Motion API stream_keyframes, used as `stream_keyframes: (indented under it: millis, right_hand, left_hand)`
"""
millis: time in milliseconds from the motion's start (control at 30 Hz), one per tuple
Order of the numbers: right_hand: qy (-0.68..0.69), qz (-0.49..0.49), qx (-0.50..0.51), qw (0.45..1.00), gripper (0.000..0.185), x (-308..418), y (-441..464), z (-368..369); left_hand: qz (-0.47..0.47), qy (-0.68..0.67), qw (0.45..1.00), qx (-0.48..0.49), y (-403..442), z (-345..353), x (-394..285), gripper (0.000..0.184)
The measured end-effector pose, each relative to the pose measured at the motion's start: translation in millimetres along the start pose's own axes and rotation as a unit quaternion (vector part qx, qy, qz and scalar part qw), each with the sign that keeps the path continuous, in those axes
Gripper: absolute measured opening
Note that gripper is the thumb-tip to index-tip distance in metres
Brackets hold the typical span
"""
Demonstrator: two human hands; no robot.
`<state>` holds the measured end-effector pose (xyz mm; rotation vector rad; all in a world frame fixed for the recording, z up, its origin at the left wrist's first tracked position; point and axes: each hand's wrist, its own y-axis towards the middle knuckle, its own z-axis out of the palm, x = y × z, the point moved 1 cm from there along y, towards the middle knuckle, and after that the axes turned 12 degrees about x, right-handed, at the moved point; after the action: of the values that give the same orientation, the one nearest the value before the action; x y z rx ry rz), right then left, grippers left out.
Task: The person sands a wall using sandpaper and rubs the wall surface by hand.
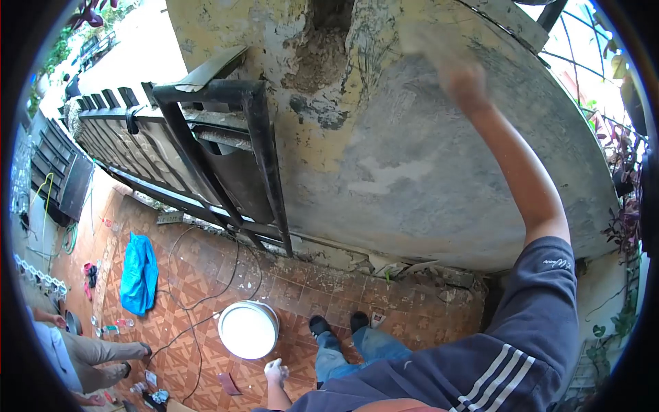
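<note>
Up against the wall (405, 151), my right hand (465, 84) is closed and smeared by motion. It grips a pale, flat tool (424, 44) whose exact kind is lost in the blur. Grey coating covers much of this wall, and old yellow paint and a rough broken patch (317, 60) show at its upper left. Low down, my left hand (276, 371) hangs closed, with white residue on its fingers; whether it holds anything is hidden. Beside it on the tiles stands a white bucket (248, 331), its round top bright white.
A black metal gate (264, 165) stands left of the wall. A blue plastic sheet or bag (139, 275) and a dark cable (194, 323) lie on the tiled floor (302, 281). Another person (68, 350) is at lower left, near small scattered items. Plants edge the right side.
</note>
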<state>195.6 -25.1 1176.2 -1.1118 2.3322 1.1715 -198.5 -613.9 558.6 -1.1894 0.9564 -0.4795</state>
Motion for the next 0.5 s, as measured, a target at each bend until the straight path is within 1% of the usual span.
stream_keyframes:
  millis: [67,100,133,200,267,300,333,400,433,467,500]
  right_hand:
    - [-0.035,0.036,0.006,0.999,0.042,14.5,-20.3,47.0]
    - [-0.052,0.053,0.013,0.997,0.042,23.0,-36.0,68.1]
    - [-0.031,-0.002,0.02,0.999,0.04,39.1,-40.4,69.1]
    - [0.008,-0.113,0.029,0.993,0.037,68.9,-39.7,64.0]
    - [0.021,-0.182,-0.023,0.983,0.037,29.2,-14.4,38.3]
    - [-0.048,-0.128,-0.013,0.99,0.038,0.4,-0.1,16.6]
    - [-0.097,-0.057,0.014,0.994,0.039,-11.8,7.3,3.5]
    - [-0.178,0.099,0.094,0.975,0.04,-22.0,20.3,-11.7]
    - [-0.174,0.126,0.074,0.974,0.041,-13.4,22.1,-4.4]
    - [-0.168,0.152,0.053,0.972,0.042,-4.8,23.8,3.0]
    - [-0.132,0.118,-0.029,0.984,0.044,12.7,12.1,24.2]
  left_hand:
    - [0.026,0.006,0.999,0.04,3.1,3.1,-34.2,0.022]
    - [0.043,-0.029,0.998,0.04,13.1,2.9,-45.1,0.023]
    - [0.056,-0.063,0.996,0.039,19.2,2.9,-51.7,0.024]
    - [0.08,-0.081,0.994,0.0,12.0,12.1,-76.5,0.026]
    - [0.096,-0.057,0.994,0.013,-11.3,24.4,-94.4,0.027]
    - [0.107,-0.045,0.993,0.021,-17.1,29.3,-99.7,0.028]
    - [0.098,-0.024,0.994,0.035,-16.0,30.8,-97.9,0.028]
    - [0.076,0.014,0.995,0.054,-11.5,25.3,-83.5,0.027]
    - [0.065,0.014,0.996,0.066,-9.1,20.5,-74.0,0.027]
    - [0.061,-0.008,0.997,0.049,-2.1,13.2,-65.1,0.027]
    - [0.051,-0.029,0.998,0.033,-1.4,5.9,-50.6,0.026]
